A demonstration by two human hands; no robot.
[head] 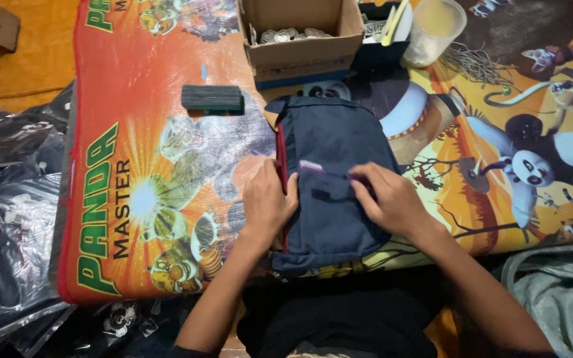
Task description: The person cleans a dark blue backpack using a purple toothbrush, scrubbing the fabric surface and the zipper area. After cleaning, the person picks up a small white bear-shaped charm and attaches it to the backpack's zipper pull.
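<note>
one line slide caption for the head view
Both hands, left and right, press a folded navy garment flat on a cartoon-printed mat.

A printed cartoon mat (167, 99) covers the work surface. A dark rectangular block (212, 98) lies on the mat toward its far edge, left of centre. An open cardboard box (300, 50) stands at the far edge and holds small round metal pieces (290, 34). A translucent plastic cup (434, 30) stands to the right of the box, with a loose bundle of thin strands (475, 65) just beside it. Black plastic bags (11, 219) are heaped off the left edge. Grey cloth (558, 292) lies off the near right corner.
</note>
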